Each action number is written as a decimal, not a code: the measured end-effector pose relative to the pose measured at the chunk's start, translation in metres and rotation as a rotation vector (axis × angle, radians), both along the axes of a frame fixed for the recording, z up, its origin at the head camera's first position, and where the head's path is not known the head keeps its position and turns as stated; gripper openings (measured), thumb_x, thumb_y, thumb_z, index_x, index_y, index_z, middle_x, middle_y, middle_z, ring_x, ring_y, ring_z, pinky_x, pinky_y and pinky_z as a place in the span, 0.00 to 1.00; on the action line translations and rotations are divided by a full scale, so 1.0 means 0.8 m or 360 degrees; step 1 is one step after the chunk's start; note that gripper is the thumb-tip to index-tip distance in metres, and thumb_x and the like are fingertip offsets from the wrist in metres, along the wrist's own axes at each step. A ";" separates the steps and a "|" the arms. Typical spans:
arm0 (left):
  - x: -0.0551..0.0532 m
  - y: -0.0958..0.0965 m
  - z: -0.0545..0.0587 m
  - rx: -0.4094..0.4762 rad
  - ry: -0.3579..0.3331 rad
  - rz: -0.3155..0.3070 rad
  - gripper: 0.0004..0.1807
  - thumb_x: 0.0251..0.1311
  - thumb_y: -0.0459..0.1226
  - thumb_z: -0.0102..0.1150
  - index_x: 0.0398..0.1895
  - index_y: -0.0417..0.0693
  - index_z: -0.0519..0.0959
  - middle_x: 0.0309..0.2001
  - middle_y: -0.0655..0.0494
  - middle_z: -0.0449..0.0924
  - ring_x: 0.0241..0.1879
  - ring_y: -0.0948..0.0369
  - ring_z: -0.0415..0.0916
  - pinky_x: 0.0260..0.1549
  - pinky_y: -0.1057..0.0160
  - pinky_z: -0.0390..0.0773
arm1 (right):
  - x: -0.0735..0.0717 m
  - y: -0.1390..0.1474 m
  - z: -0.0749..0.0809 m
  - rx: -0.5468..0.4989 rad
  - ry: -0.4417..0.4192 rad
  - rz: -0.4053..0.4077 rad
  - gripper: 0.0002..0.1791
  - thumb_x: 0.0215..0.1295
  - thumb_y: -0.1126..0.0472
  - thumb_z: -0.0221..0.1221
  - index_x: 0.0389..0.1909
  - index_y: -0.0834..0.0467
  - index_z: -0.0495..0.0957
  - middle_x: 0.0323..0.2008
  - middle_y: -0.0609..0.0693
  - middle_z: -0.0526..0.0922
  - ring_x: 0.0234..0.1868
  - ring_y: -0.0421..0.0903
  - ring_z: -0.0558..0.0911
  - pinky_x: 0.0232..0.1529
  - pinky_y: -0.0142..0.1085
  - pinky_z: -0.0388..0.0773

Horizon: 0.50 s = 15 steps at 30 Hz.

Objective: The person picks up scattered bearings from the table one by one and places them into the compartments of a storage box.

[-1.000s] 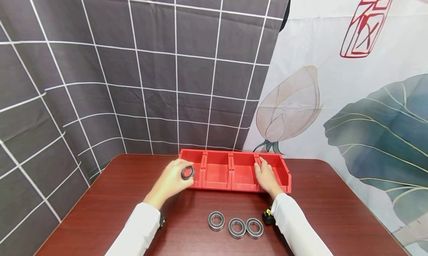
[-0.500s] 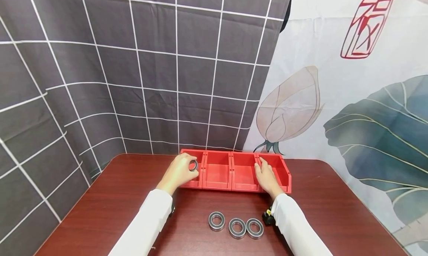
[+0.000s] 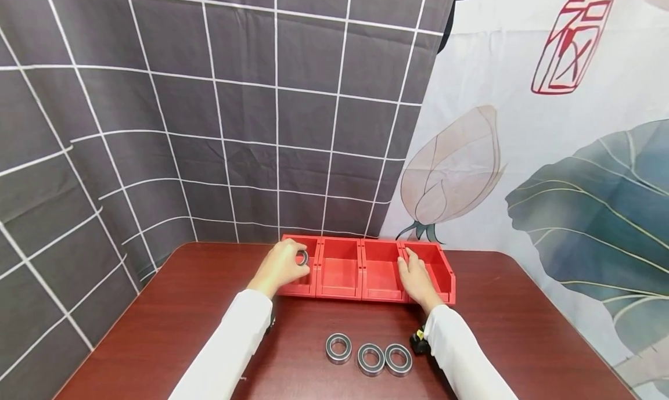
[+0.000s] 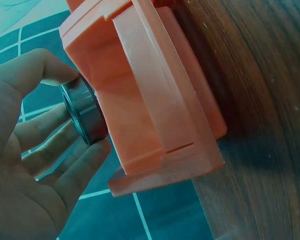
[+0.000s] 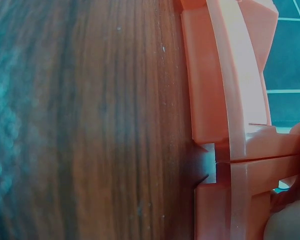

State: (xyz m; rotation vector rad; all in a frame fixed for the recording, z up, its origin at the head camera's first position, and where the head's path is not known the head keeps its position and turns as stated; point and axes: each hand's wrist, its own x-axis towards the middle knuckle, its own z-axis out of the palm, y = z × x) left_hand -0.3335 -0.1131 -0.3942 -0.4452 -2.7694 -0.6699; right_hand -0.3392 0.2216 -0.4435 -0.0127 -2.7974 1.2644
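My left hand (image 3: 277, 267) pinches a metal ball bearing (image 4: 85, 111) between thumb and fingertips. It holds the bearing on edge over the leftmost red bin (image 3: 303, 287). In the left wrist view the bearing overlaps the edge of that bin's opening (image 4: 130, 120). My right hand (image 3: 417, 281) grips the wall between the third bin (image 3: 380, 268) and the rightmost bin (image 3: 443, 272). Only bits of the right fingers (image 5: 290, 220) show in the right wrist view, beside the joined bin walls (image 5: 270, 159).
Three more bearings lie flat on the brown table (image 3: 303, 342): one bearing (image 3: 338, 359) on the left, a middle bearing (image 3: 362, 365) and a right bearing (image 3: 409, 366) side by side. The second bin (image 3: 338, 271) stands in the joined row. A grid-patterned cloth (image 3: 240, 127) hangs behind.
My left hand has carried the bearing right and slightly away from me, from the front of the leftmost bin to over its opening. My right hand has stayed in place.
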 end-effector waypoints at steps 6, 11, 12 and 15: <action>-0.009 0.006 0.000 -0.0040 -0.0052 -0.0003 0.24 0.46 0.40 0.70 0.50 0.42 0.82 0.46 0.48 0.81 0.44 0.54 0.77 0.47 0.55 0.80 | 0.001 0.001 -0.002 -0.0016 -0.0009 -0.0006 0.38 0.75 0.44 0.40 0.76 0.59 0.41 0.70 0.65 0.53 0.68 0.64 0.58 0.63 0.63 0.59; -0.015 0.011 0.003 -0.0131 -0.0097 -0.0010 0.22 0.46 0.38 0.70 0.46 0.41 0.83 0.44 0.48 0.82 0.42 0.53 0.77 0.47 0.55 0.79 | -0.001 0.002 -0.003 -0.0013 -0.0011 -0.0012 0.38 0.75 0.44 0.41 0.76 0.59 0.42 0.69 0.65 0.54 0.67 0.63 0.59 0.62 0.63 0.60; -0.015 0.012 0.004 -0.0153 -0.0106 -0.0009 0.21 0.45 0.38 0.71 0.45 0.41 0.84 0.43 0.48 0.82 0.42 0.53 0.77 0.47 0.55 0.79 | -0.001 0.002 -0.003 -0.0006 -0.0009 -0.0010 0.38 0.75 0.44 0.40 0.76 0.59 0.42 0.69 0.65 0.54 0.67 0.64 0.59 0.62 0.63 0.60; -0.019 0.014 0.004 -0.0218 -0.0126 -0.0003 0.19 0.45 0.38 0.72 0.43 0.41 0.84 0.43 0.47 0.82 0.43 0.53 0.77 0.48 0.54 0.79 | -0.001 0.001 -0.005 0.0002 -0.0010 -0.0016 0.37 0.75 0.45 0.40 0.75 0.59 0.42 0.68 0.66 0.55 0.67 0.64 0.60 0.62 0.63 0.60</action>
